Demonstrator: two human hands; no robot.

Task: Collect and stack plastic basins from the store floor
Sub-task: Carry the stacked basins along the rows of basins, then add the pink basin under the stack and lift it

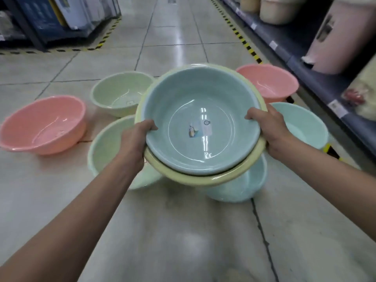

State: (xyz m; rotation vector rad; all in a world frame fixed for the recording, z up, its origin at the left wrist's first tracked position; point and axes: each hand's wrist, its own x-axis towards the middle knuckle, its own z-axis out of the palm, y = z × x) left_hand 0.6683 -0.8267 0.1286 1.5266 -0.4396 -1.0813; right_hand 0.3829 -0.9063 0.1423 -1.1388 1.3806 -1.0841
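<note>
I hold a stack of basins above the floor: a blue-grey basin (195, 98) nested inside a pale yellow basin (203, 179). My left hand (135, 137) grips the stack's left rim and my right hand (268, 127) grips its right rim. Loose basins lie on the tiled floor around it: a pink basin (43, 125) at the left, a cream-green basin (120, 92) behind, a mint basin (103, 147) under my left wrist, a pink basin (272, 82) at the back right, a light blue basin (305, 125) at the right, and a light blue basin (242, 184) partly hidden below the stack.
A store shelf (301, 58) runs along the right side with cream tubs (278, 11) and pink packaged goods (337, 35). Yellow-black hazard tape (242, 39) marks its foot. Pallet racking with boxes (50, 19) stands at the back left. The aisle floor (183, 231) stretches ahead.
</note>
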